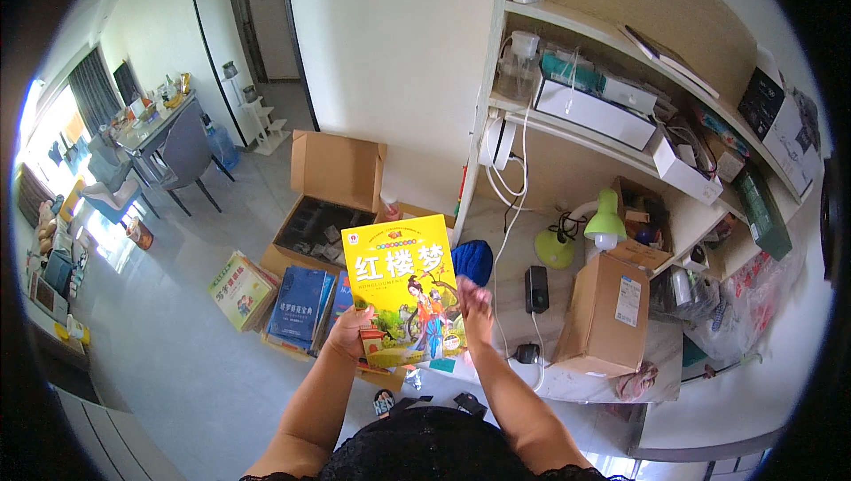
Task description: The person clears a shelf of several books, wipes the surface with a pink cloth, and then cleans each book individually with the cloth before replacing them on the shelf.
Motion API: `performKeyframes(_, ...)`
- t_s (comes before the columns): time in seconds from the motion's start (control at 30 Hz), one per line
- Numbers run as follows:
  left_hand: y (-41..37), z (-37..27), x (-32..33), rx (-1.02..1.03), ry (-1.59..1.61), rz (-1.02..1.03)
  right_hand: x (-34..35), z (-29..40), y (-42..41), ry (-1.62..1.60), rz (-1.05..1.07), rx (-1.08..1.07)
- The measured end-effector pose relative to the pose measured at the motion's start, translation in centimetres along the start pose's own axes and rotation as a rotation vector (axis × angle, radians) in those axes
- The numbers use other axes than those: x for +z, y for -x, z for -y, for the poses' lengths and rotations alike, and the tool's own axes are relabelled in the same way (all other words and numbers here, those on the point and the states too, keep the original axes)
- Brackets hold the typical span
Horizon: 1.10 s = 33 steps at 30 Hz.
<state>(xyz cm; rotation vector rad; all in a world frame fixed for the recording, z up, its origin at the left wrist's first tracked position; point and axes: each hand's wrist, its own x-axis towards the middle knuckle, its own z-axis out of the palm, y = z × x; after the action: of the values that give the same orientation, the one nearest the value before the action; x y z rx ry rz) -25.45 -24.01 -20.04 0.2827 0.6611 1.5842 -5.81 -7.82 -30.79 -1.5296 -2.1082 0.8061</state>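
A yellow illustrated paperback book (399,288) is held up in front of me, its cover bearing large white writing and a drawn figure in a garden. My left hand (352,331) grips its lower left edge, thumb on the cover. Beside the right edge is my right hand (476,311), blurred by motion, with its fingers raised; I see nothing in it. Beyond the left hand, a stack of blue books (299,305) lies next to a pile of pale green-covered books (244,291). Part of the blue stack is hidden by the yellow book.
An open cardboard box (339,162) with dark contents stands against the wall. On the desk (512,241) are a green lamp (605,218), a closed carton (605,315), a black device (537,289), a blue knitted item (473,263) and cables. Loaded shelves (598,125) rise behind. Chairs (183,148) stand far left.
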Motion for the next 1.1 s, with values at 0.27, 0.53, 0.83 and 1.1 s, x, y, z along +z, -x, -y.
performKeyframes(0.27,-1.6,0.2,-0.9,0.006,0.006,0.113,-4.1,0.8,-0.3,-1.055,0.409,0.156)
performKeyframes(0.53,-3.7,-4.5,7.4,0.139,-0.031,0.227,-15.8,6.3,2.5,-1.180,0.611,0.028)
performKeyframes(0.83,-2.3,-7.8,18.0,0.553,-0.726,0.228,-23.8,10.8,-0.3,-1.235,0.196,-0.443)
performKeyframes(1.1,-3.8,-9.8,25.2,0.978,-0.813,0.291,-29.1,17.8,-2.1,-0.249,-0.807,-0.782)
